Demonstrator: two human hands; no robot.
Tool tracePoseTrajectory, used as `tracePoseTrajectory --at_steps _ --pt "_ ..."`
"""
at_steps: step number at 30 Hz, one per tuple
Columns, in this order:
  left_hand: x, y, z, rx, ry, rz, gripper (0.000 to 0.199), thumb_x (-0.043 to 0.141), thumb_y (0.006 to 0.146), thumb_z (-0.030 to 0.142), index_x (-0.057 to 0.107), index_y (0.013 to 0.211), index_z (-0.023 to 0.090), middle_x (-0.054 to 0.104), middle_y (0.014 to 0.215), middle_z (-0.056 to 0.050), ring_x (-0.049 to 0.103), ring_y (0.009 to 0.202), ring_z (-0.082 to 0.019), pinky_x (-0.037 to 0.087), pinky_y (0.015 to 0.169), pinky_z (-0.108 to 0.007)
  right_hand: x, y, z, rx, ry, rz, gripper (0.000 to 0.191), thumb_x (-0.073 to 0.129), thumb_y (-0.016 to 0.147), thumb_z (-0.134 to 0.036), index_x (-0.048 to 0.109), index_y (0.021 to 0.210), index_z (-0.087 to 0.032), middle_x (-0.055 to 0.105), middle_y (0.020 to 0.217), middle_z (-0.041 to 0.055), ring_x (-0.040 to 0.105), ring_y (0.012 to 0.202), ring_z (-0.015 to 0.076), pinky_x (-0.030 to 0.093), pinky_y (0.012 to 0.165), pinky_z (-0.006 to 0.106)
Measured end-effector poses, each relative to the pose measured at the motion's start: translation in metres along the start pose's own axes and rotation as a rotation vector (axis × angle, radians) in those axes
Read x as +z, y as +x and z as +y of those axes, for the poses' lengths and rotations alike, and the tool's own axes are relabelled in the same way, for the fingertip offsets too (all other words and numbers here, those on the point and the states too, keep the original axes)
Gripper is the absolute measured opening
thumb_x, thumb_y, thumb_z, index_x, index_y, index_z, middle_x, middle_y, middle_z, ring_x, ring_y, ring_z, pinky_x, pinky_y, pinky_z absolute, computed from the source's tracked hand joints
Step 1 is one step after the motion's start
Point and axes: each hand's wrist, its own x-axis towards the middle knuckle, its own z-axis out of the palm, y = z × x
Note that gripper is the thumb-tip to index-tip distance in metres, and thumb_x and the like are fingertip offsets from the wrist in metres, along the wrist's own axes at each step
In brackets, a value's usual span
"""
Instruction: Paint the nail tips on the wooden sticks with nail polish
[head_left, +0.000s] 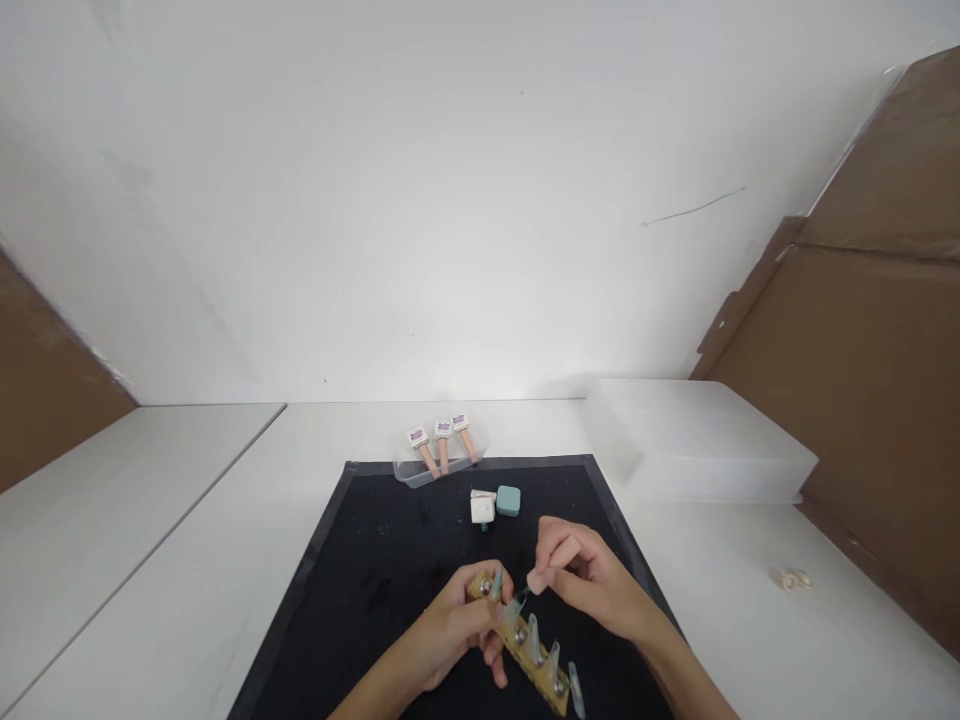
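My left hand is closed around the upper end of a gold-brown nail tip stand, which slants down to the right. Along it stand several false nail tips, mostly clear; the one at the top end looks green. My right hand pinches a nail polish brush by its pinkish cap. Its dark bristles reach the second nail tip, close to my left thumb. Beyond my hands, a teal square block sits beside a white square piece with a green spot at its front.
A clear tray at the back holds three bottles with pinkish handles. The black mat lies on a white table. To the right are a translucent box and small beige pieces. Cardboard panels flank the white wall.
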Motion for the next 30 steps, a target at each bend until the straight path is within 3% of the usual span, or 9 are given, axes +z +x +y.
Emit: tracePoseTrajectory --at_steps 5,9,13,21,26,30 --pt "-0.002 -0.001 -0.001 0.003 -0.012 -0.008 0.015 0.062 0.06 0.019 0.049 0.066 0.016 0.045 0.045 0.008 0.039 0.033 -0.003 0.05 0.037 -0.022 0.0 -0.001 0.007 0.016 0.106 0.105 0.029 0.066 0.079 -0.029 0.057 0.054 -0.018 0.053 0.066 0.0001 0.048 0.057 0.0128 0.037 0.052 0.026" --pt "-0.002 0.0 0.0 0.002 -0.007 -0.003 0.014 0.062 0.06 0.02 0.049 0.065 0.016 0.045 0.044 0.008 0.04 0.033 -0.003 0.049 0.037 -0.022 0.002 -0.003 0.007 0.097 0.192 0.026 0.019 0.066 0.079 -0.034 0.064 0.068 -0.018 0.051 0.066 0.0005 0.043 0.051 0.0109 0.032 0.045 0.023" --pt "0.0 0.0 0.002 -0.002 -0.007 0.007 0.016 0.064 0.06 0.022 0.049 0.066 0.016 0.046 0.044 0.008 0.041 0.034 -0.004 0.049 0.037 -0.021 0.004 -0.002 0.0 0.072 0.048 -0.044 0.013 0.064 0.08 -0.026 0.064 0.07 -0.018 0.055 0.065 0.0012 0.049 0.059 0.0138 0.037 0.054 0.026" --pt "-0.003 0.0 -0.002 0.011 -0.035 -0.003 0.018 0.065 0.061 0.022 0.049 0.066 0.016 0.045 0.043 0.008 0.037 0.033 -0.003 0.049 0.036 -0.021 0.0 0.001 0.0 -0.064 -0.095 0.022 0.022 0.06 0.082 -0.02 0.059 0.06 -0.02 0.059 0.067 0.002 0.051 0.061 0.0162 0.038 0.056 0.029" --pt "-0.004 -0.001 -0.002 0.006 -0.044 0.003 0.017 0.065 0.061 0.021 0.05 0.066 0.016 0.044 0.042 0.008 0.037 0.033 -0.003 0.049 0.037 -0.021 -0.001 -0.002 0.007 -0.035 0.087 0.137 0.028 0.064 0.08 -0.028 0.059 0.055 -0.02 0.054 0.065 0.0009 0.047 0.058 0.0146 0.035 0.052 0.027" --pt "-0.002 -0.001 0.001 0.007 -0.045 0.007 0.016 0.065 0.06 0.022 0.05 0.065 0.016 0.044 0.042 0.008 0.037 0.033 -0.003 0.049 0.037 -0.021 0.002 -0.003 0.005 0.036 0.13 0.064 0.016 0.067 0.078 -0.032 0.065 0.067 -0.02 0.053 0.063 0.0009 0.046 0.055 0.0142 0.034 0.049 0.026"
